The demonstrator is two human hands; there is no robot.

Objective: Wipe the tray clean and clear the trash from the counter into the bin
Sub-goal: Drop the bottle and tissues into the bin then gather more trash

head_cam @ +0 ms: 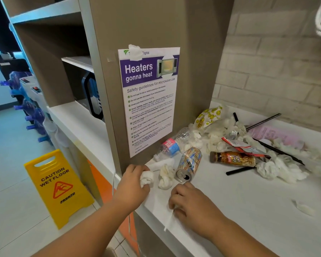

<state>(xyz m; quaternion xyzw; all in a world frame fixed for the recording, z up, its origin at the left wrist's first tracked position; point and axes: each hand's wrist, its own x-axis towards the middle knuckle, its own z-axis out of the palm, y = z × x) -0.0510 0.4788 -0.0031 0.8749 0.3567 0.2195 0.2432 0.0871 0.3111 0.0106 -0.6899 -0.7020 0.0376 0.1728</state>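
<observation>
- I am watching the left hand (pixel 132 184) curling its fingers (pixel 137 168) round a crumpled tissue (pixel 146 178) at the near-left corner of the surface (pixel 248 210).
- The right hand (pixel 193 203) is pinching a thin white paper strip (pixel 168 220) — fingers narrow and curled down.
- I am noting a second tissue wad (pixel 166 176) lying between both hands, just beyond the fingertips.
- The drink can (pixel 189 164) is lying on its side, long axis running away and rightward, mouth facing the right hand — the nearer one, in my judgement.
- I am seeing no bin.
</observation>
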